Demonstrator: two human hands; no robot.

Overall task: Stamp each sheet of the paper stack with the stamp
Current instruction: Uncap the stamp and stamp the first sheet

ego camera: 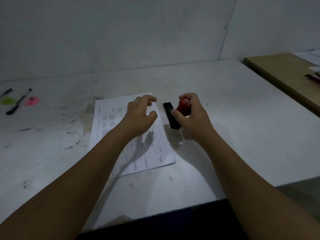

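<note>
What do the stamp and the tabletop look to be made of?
The stamp: glossy red handle, likely plastic or lacquered wood, judging by its bright highlight; matt black base, probably plastic or rubber. The tabletop: hard white board, perhaps laminate, matt, scuffed with dark smudges and stains.

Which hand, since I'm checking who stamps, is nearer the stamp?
Right. The right hand grips the stamp by its red handle; the left hand hovers over the paper stack, left of the stamp and apart from it.

Stamp (174, 115): glossy red plastic-looking handle, matt black base. Left of it, printed matt paper stack (110, 135). Counter (242, 135) white, scuffed, stained. Far right of stamp, matt brown board (284, 73).
</note>
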